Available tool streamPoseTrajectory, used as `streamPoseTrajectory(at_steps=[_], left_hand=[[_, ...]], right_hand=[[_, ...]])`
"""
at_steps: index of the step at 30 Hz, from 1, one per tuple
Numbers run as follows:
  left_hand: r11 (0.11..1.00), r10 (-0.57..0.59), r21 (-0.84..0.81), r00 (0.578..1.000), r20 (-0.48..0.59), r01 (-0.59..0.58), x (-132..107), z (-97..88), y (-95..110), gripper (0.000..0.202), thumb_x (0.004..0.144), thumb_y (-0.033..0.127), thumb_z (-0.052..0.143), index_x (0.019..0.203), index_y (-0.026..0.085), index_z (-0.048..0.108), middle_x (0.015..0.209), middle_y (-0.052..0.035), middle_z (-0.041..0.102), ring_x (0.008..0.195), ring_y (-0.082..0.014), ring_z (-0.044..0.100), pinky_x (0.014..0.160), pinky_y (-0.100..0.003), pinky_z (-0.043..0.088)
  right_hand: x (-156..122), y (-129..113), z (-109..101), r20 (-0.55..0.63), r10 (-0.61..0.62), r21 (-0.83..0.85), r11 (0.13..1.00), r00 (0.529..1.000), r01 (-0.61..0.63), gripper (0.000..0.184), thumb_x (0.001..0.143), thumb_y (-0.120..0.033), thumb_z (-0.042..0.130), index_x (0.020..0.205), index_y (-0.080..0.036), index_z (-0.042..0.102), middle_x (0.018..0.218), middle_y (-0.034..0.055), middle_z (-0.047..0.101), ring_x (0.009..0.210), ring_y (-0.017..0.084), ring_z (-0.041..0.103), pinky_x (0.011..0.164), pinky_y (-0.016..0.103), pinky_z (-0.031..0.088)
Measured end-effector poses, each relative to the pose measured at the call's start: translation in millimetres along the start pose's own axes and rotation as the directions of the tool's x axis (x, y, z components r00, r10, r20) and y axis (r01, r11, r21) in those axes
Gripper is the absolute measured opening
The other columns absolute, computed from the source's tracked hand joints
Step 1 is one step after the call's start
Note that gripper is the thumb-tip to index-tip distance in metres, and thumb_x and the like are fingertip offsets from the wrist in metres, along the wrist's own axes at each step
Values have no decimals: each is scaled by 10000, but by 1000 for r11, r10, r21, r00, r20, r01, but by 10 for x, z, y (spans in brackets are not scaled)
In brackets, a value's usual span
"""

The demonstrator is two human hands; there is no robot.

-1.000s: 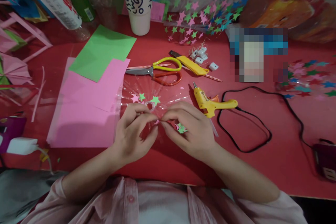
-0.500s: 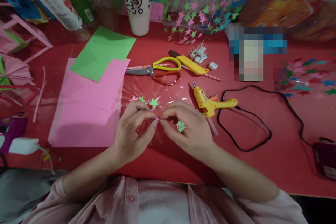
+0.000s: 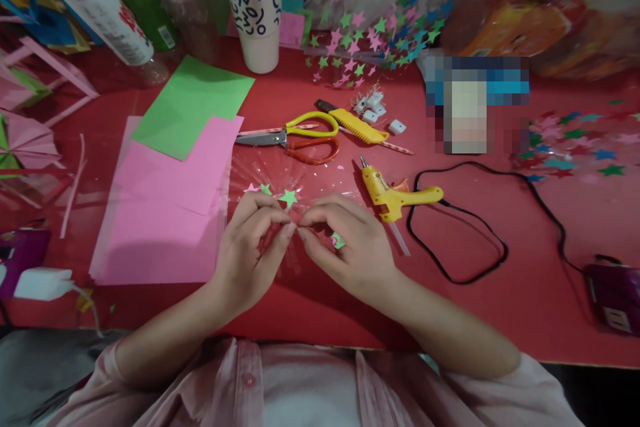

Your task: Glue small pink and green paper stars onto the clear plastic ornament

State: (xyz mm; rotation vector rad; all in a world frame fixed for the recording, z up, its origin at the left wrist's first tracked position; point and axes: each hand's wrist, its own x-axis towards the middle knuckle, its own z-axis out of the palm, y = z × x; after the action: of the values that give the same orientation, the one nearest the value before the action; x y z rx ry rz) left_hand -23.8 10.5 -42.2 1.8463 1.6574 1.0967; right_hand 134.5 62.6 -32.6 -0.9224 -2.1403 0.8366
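Note:
My left hand (image 3: 253, 250) and my right hand (image 3: 353, 240) meet fingertip to fingertip above the red table, each in a pinch. Whatever lies between the fingertips is too small and covered to make out. Just beyond them, a green paper star (image 3: 289, 198), a smaller green star (image 3: 265, 189) and a pink star (image 3: 251, 189) lie on clear plastic strips (image 3: 295, 170) that fan outward. Within the curl of my right hand, a few green and pink stars (image 3: 339, 240) show in part.
Scissors (image 3: 285, 139), a yellow cutter (image 3: 363, 128) and a yellow glue gun (image 3: 395, 192) with a black cord (image 3: 500, 240) lie beyond and right. Pink paper (image 3: 160, 233) and green paper (image 3: 193, 107) are left. A white cup (image 3: 260, 47) and bottles (image 3: 120, 27) stand behind.
The whole view has shifted slightly, so the tabletop things appear a little further left. Both hands keep their pinch, and the pink bit seen at the left fingertips is now less visible.

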Motion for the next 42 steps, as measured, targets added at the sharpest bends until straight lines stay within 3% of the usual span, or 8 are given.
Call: streamPoseTrajectory(at_steps=[10, 20, 34, 42], left_hand=[[997, 42, 60, 999, -21, -41, -28, 30, -4, 87, 913, 147, 486, 843, 190, 516, 883, -28, 533, 877, -141, 526, 757, -269, 476], [989, 99, 107, 995, -7, -98, -27, 22, 6, 76, 926, 181, 468, 866, 201, 511, 868, -38, 541, 882, -156, 531, 732, -284, 497], [992, 89, 97, 995, -46, -84, -46, 55, -23, 89, 918, 152, 478, 843, 195, 501, 868, -26, 530, 890, -145, 523, 754, -271, 485], [980, 153, 131, 988, -24, -149, -34, 55, -37, 56, 920, 153, 477, 890, 185, 511, 882, -28, 542, 898, -143, 525, 791, -279, 478]], right_hand=[[-1, 26, 19, 10, -40, -5, 999, 999, 40, 101, 877, -157, 530, 809, -184, 600, 767, 16, 608, 708, 122, 567, 655, 250, 471], [-4, -3, -12, 2, -48, -33, 998, 999, 48, 110, 885, -173, 524, 811, -186, 604, 772, 19, 621, 707, 124, 569, 652, 255, 476], [-6, 20, 16, -3, -80, -57, 995, 997, 80, 90, 886, -161, 531, 829, -185, 597, 789, 28, 625, 706, 124, 567, 646, 246, 477], [-2, 19, 5, -9, -87, -83, 993, 996, 86, 105, 887, -155, 522, 827, -174, 607, 777, 29, 623, 704, 123, 570, 640, 243, 471]])
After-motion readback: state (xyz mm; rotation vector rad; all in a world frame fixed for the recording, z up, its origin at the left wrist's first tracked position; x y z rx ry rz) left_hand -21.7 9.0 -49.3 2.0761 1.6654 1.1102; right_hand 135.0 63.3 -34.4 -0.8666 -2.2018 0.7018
